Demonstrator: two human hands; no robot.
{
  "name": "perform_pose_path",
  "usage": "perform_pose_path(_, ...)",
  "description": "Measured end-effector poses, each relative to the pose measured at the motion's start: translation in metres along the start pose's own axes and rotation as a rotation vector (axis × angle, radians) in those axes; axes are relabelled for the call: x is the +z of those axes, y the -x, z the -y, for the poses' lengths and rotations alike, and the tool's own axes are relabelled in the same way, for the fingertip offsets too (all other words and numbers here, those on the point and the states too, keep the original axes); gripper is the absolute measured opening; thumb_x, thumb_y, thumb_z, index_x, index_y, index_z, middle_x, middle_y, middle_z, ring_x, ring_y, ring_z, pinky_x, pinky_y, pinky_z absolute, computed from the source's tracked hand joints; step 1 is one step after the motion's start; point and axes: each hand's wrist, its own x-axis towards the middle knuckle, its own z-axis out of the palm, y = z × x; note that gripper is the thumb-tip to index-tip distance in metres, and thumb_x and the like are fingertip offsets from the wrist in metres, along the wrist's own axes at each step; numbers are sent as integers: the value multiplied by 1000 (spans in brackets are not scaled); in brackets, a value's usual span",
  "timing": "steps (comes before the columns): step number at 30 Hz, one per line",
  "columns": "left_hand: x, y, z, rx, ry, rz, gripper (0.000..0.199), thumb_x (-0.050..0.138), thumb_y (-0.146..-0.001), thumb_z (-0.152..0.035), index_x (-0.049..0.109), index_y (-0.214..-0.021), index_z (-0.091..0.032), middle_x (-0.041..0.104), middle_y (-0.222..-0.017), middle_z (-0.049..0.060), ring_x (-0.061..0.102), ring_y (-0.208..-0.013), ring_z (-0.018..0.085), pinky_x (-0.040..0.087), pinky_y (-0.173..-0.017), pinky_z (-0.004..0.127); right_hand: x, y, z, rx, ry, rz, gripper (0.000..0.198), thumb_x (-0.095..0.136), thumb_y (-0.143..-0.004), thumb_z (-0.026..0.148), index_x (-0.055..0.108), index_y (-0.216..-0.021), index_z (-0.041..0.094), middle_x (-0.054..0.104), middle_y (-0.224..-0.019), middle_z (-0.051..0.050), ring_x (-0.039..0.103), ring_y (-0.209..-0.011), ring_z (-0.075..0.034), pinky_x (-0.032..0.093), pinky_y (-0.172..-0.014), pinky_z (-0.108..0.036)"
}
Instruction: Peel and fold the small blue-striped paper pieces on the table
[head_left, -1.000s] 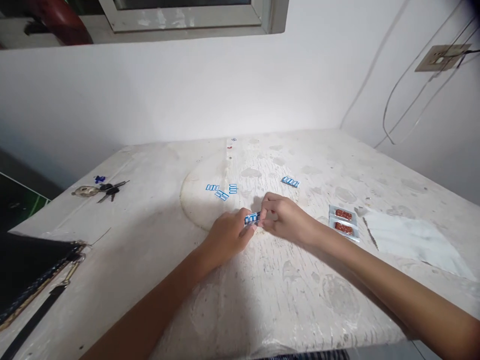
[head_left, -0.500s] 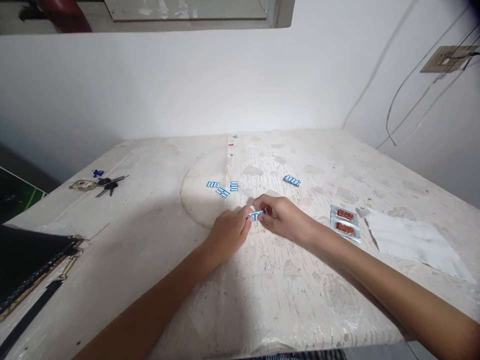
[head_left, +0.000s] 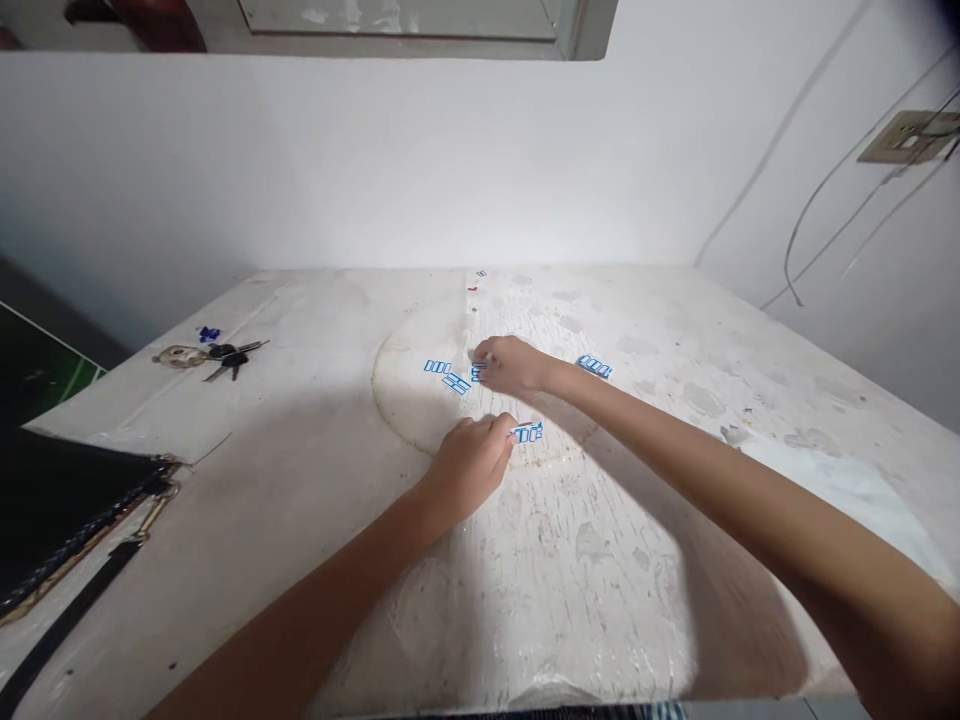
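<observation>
My left hand (head_left: 474, 455) pinches a small white strip with blue rectangular markings (head_left: 529, 433) between thumb and fingers, just above the table. Farther forward, my right hand (head_left: 514, 364) has its fingers drawn together over a small blue-outlined piece (head_left: 478, 373) on the table. The fingertips partly cover that piece, and whatever they may hold is hidden. Two similar pieces, a row of blue-outlined rectangles (head_left: 438, 366) and a tilted one (head_left: 456, 383), lie to its left. A thicker blue-and-white strip (head_left: 594, 366) rests beyond my right forearm.
Keys with a fob (head_left: 225, 356) and a small blue object (head_left: 209, 334) lie at the left. A black bag with a strap (head_left: 82, 510) sits at the near left edge. A white cloth or paper (head_left: 840, 490) is partly behind my right forearm.
My right hand has let go of the strip and moved forward and left to the blue-outlined piece. My left hand keeps the strip. The red-brown blister pack is now hidden behind my forearm.
</observation>
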Motion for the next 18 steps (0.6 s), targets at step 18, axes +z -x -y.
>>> perform_pose_path(18,3,1,2,47,-66,-45,18,31,-89,-21,47,-84,-17,59,-72,1,52,-64,16,34,-59,27,-27,38,-5,160,-601,-46,9,55,-72,18,60,-74,11,52,-56,0,47,-49,-8,37,-48,-22)
